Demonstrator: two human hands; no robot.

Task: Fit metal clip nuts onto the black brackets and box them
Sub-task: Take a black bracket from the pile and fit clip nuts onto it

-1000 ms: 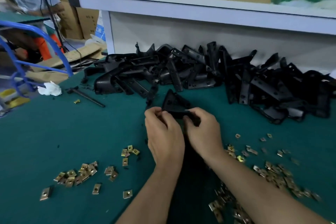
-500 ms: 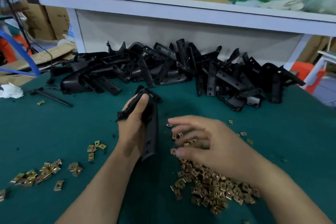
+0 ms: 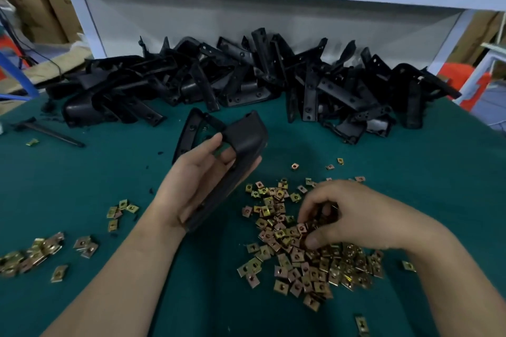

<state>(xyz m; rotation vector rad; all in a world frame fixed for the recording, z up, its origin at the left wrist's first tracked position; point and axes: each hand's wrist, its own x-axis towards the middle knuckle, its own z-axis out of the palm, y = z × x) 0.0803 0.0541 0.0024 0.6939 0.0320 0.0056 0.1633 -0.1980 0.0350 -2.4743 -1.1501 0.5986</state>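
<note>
Gripped in the left hand [image 3: 204,180] – fingers curled round its bend – one black bracket [image 3: 246,139] is held over the green table mat [image 3: 82,178], just left of the main pile of clip nuts [image 3: 301,254], too many to be counted. The right hand [image 3: 347,216] is sunk, fingers curled, into that pile; whether a nut is pinched cannot be told. One heap of brackets [image 3: 246,76] is stacked along the far edge, a second scatter of nuts [image 3: 35,252] lies at the left edge – open mat is left between

Our left hand [image 3: 197,186]: palm facing us, fingers and thumb curled round the black bracket [image 3: 246,137]. Our right hand [image 3: 353,216]: palm down, fingertips curled into the clip nuts [image 3: 301,262]; pinch unclear.
</note>
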